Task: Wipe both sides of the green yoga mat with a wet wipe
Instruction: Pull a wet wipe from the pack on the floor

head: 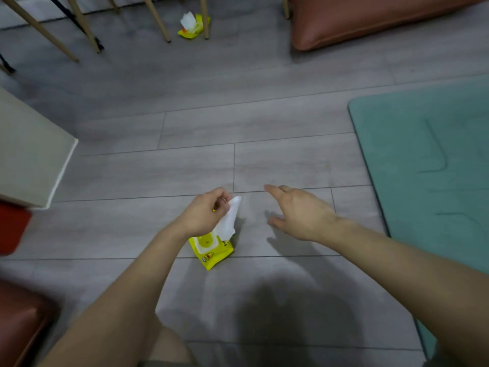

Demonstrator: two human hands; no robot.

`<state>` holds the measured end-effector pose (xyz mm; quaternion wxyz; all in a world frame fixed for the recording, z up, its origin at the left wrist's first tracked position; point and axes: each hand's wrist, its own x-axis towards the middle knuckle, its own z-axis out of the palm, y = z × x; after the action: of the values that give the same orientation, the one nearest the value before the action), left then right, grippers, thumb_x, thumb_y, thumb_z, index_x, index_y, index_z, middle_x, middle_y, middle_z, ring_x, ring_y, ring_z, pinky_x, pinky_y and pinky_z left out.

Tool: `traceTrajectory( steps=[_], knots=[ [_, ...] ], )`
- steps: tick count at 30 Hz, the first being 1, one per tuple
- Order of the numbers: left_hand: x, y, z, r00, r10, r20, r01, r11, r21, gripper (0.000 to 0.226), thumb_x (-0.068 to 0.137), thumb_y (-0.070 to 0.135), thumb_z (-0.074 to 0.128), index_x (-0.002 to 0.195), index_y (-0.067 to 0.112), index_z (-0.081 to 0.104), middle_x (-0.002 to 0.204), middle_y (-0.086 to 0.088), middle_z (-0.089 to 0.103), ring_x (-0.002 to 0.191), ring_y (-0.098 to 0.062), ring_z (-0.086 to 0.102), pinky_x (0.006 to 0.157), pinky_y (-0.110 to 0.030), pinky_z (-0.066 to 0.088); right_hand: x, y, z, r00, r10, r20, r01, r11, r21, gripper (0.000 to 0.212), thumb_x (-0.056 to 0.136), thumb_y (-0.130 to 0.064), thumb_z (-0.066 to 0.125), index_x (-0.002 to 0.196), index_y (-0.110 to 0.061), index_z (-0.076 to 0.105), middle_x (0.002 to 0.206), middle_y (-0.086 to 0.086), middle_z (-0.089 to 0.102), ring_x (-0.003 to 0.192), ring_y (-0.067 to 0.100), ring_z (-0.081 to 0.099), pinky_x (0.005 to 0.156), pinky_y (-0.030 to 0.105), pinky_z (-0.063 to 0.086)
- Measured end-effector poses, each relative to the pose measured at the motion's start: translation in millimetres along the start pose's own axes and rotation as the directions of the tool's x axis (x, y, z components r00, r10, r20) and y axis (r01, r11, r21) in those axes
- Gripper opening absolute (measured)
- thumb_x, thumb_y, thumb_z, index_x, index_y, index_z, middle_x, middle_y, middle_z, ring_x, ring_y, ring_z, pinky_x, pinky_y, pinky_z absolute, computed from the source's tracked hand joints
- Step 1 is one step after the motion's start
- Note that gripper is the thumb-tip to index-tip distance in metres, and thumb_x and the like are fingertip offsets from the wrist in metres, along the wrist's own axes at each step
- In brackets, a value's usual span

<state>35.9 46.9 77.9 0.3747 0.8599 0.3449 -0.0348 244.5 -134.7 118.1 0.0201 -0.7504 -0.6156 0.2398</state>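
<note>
Barely begun, I judge: the left hand (205,214) pinches a wipe (229,221) rising from the yellow pack (211,251) on the floor (185,154); the right hand (299,213) hovers spread, empty. The mat (428,160) lies flat at right, well apart, its 2 sides seemingly unwiped. Its right part is cut off, its underside hidden.

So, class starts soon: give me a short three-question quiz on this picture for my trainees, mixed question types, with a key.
1. True or false: the left hand pinches a wet wipe above the near yellow pack.
2. The right hand is: A) curled in a fist; B) open, holding nothing; C) pressing the pack.
3. How many yellow wipe packs are in view?
Key: 1 true; 2 B; 3 two, counting the far pack.
</note>
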Motion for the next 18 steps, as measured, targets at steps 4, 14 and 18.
traceTrajectory(
  steps=[4,14,18],
  knots=[
    [8,32,7,0.987,0.094,0.133,-0.084,0.994,-0.075,0.008,0.105,0.023,0.063,0.109,0.028,0.069,0.095,0.008,0.07,0.088,-0.019,0.066,0.083,-0.039,0.053,3,-4,9,0.999,0.048,-0.003,-0.047,0.984,0.171,0.099,0.093,-0.054,0.072,0.167,-0.02,0.015,0.156,0.006,0.05,0.136,0.029,0.053,0.11,0.039,0.046],
    [36,93,32,0.944,0.215,0.25,-0.192,0.975,-0.117,0.027,0.077,0.019,0.088,0.093,0.032,0.07,0.088,0.009,0.072,0.082,-0.01,0.068,0.073,-0.033,0.054,-37,20,1,0.91,0.411,-0.053,-0.32,0.779,0.539,0.01,0.086,-0.03,0.078,0.088,-0.027,0.069,0.076,-0.01,0.065,0.069,0.01,0.06,0.059,0.025,0.042],
    [55,137,68,0.897,0.359,0.259,-0.336,0.933,-0.131,0.027,0.073,0.021,0.092,0.083,0.028,0.069,0.077,0.01,0.071,0.069,-0.004,0.064,0.064,-0.026,0.049,-64,41,-1,0.876,0.477,-0.065,-0.366,0.748,0.554,0.032,0.084,-0.044,0.085,0.104,-0.027,0.067,0.083,-0.007,0.072,0.07,0.01,0.062,0.061,0.023,0.045]
  ],
)
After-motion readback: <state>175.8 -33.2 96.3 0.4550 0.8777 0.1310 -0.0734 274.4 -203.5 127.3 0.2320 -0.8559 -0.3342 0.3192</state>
